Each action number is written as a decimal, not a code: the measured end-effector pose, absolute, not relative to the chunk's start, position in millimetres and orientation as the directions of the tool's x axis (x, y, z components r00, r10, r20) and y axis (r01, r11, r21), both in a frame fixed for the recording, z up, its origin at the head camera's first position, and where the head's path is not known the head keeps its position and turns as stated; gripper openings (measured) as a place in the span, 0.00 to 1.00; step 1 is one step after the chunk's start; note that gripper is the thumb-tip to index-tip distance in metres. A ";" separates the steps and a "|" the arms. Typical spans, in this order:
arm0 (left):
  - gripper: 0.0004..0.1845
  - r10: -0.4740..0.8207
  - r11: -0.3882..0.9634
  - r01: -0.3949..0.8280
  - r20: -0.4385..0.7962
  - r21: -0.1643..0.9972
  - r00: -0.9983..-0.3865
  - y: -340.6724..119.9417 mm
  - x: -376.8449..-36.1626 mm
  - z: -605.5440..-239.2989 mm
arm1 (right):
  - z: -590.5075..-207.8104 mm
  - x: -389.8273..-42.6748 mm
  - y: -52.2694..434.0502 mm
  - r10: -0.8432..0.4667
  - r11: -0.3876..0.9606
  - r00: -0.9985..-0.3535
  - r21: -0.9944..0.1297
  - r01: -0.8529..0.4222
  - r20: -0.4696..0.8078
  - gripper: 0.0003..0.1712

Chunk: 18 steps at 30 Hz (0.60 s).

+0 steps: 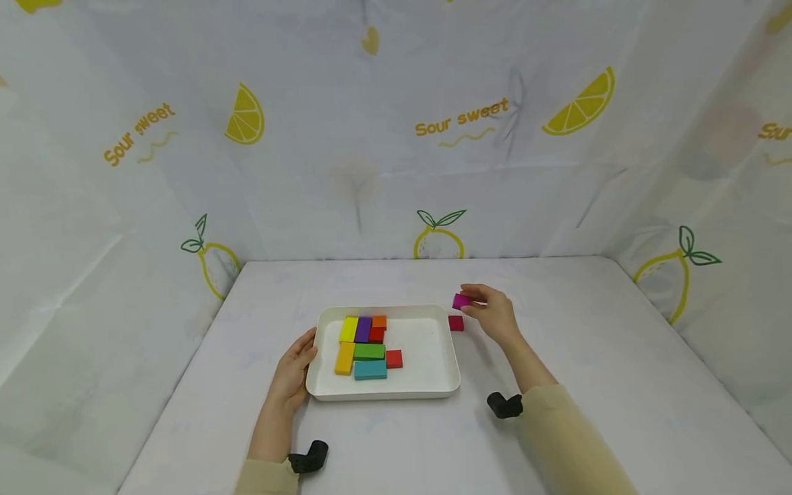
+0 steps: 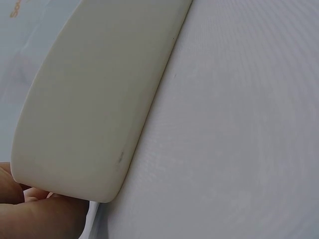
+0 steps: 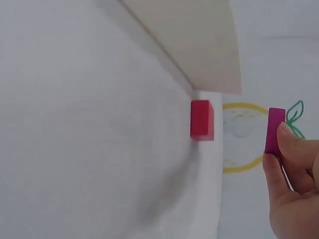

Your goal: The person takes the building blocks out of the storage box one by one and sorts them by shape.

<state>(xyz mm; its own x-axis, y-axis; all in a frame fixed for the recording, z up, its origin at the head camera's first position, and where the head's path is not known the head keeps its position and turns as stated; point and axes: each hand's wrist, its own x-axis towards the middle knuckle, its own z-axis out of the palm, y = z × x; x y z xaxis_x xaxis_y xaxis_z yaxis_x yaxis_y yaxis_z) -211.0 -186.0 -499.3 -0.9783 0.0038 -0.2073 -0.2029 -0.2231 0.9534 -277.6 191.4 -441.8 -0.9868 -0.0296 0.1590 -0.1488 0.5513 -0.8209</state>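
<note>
My right hand (image 1: pixel 491 313) pinches a magenta block (image 1: pixel 460 301) between thumb and fingertips, raised above the table beyond the right side of a white tray (image 1: pixel 427 394). The right wrist view shows this magenta block (image 3: pixel 275 130) upright in the grip. Below it, a crimson block (image 1: pixel 456 323) lies on the table right by the tray's right wall. My left hand (image 1: pixel 293 371) holds the tray at its left side, with fingers (image 2: pixel 47 216) at the wall. Inside the tray, yellow (image 1: pixel 348 330), purple (image 1: pixel 363 330), green (image 1: pixel 369 352) and teal (image 1: pixel 370 370) blocks lie close together.
An orange-yellow block (image 1: pixel 344 359), an orange block (image 1: pixel 379 322) and two red ones, including a red block (image 1: pixel 394 359) at the group's right, also lie in the tray. A lemon-print cloth (image 1: pixel 346 192) hangs behind the white-covered table (image 1: pixel 619 357).
</note>
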 end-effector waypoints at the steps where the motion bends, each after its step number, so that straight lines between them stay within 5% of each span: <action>1: 0.28 0.005 -0.218 -0.204 -0.208 0.954 -0.978 -185.8 -211.4 -499.1 | -443.7 -278.3 197.9 -0.015 0.562 -0.988 -0.816 -0.134 0.152 0.26; 18: 0.28 0.016 -0.219 -0.205 -0.206 0.954 -0.978 -186.7 -209.9 -499.8 | -479.6 -283.9 227.0 -0.062 0.648 -0.997 -0.758 -0.069 0.038 0.26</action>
<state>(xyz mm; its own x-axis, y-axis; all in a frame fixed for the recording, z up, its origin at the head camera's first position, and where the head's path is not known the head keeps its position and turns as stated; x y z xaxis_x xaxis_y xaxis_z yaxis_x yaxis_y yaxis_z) -209.9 -186.7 -499.8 -0.9784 0.0162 -0.2060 -0.2045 -0.2192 0.9540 -283.9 227.0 -479.6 -0.9973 -0.0621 0.0383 -0.0695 0.6483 -0.7582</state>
